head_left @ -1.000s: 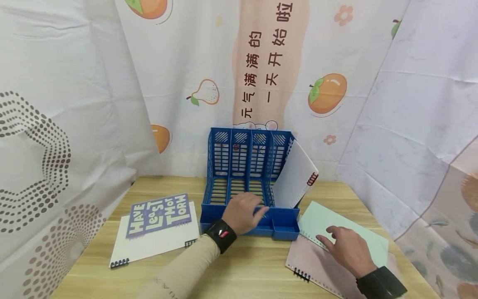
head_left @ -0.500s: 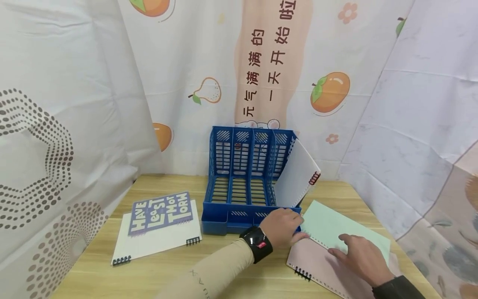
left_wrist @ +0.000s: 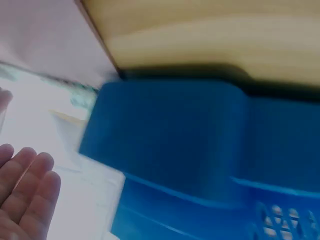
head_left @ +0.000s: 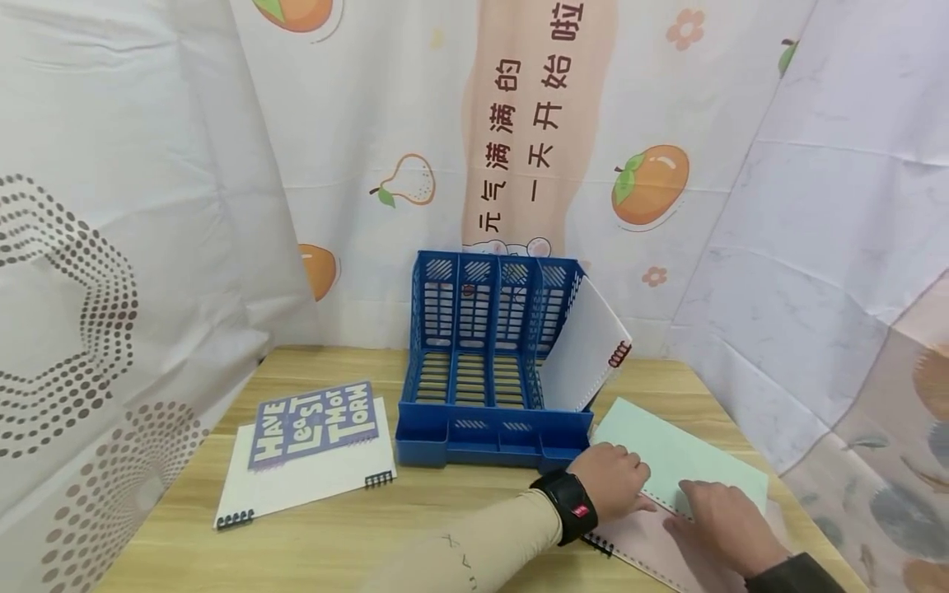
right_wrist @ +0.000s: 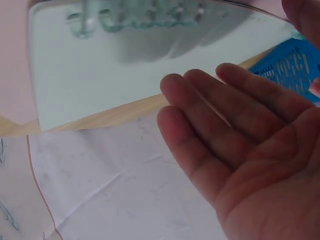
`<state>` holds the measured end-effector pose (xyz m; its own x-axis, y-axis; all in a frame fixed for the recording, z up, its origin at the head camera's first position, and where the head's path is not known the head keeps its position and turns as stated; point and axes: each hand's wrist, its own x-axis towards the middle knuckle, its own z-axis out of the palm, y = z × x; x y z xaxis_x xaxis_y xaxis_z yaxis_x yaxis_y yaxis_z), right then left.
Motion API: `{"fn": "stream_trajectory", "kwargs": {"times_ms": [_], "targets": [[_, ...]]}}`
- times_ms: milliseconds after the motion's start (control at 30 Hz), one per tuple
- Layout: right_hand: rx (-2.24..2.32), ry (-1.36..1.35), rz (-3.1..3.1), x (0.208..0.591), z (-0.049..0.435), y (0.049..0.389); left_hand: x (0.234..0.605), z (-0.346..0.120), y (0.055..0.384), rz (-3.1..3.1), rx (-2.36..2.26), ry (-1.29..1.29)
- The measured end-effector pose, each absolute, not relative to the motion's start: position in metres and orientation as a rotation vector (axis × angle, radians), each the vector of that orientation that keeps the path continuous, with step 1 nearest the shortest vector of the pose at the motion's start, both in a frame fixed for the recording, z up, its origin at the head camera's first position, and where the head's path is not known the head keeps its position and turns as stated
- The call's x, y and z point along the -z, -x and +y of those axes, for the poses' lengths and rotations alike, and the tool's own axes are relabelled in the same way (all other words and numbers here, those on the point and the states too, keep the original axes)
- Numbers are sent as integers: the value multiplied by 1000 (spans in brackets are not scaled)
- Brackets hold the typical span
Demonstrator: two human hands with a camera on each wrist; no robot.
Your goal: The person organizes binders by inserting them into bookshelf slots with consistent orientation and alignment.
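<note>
In the head view, a mint-green spiral notebook [head_left: 670,441] lies over a pink spiral notebook [head_left: 645,539] at the table's right. My left hand [head_left: 610,480] is over the mint notebook's left spiral edge; contact is unclear. Its fingers extend loosely in the left wrist view, beside the corner of the blue file rack [left_wrist: 165,135]. Over the mint notebook's near edge, my right hand [head_left: 726,520] has its fingers spread and nothing between them. The right wrist view shows the mint notebook's clear spiral rings [right_wrist: 150,17] beyond those fingertips.
A blue file rack [head_left: 474,420] with several slots stands at mid-table, a white notebook [head_left: 582,350] with red rings leaning in its right slot. On the left, a purple lettered notebook [head_left: 315,424] lies over a white one [head_left: 296,494]. A printed curtain [head_left: 348,313] hangs behind.
My left hand has moved right from the rack's front to the mint notebook's edge. My right hand has shifted slightly lower over the notebooks. The notebooks and rack keep their places.
</note>
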<state>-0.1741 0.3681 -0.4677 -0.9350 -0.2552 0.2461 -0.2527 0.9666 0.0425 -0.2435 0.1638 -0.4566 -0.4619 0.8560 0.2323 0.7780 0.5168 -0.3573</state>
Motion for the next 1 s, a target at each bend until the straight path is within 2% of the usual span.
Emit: {"fn": "stream_trajectory", "kwargs": {"times_ms": [300, 633, 1000], "targets": [[273, -587, -2711, 484, 374, 173, 475, 189, 237, -2438, -413, 1352], [459, -677, -2616, 486, 372, 174, 494, 202, 235, -2436, -491, 1280], [442, -755, -2541, 493, 370, 178, 512, 223, 228, -2452, -524, 1186]]}}
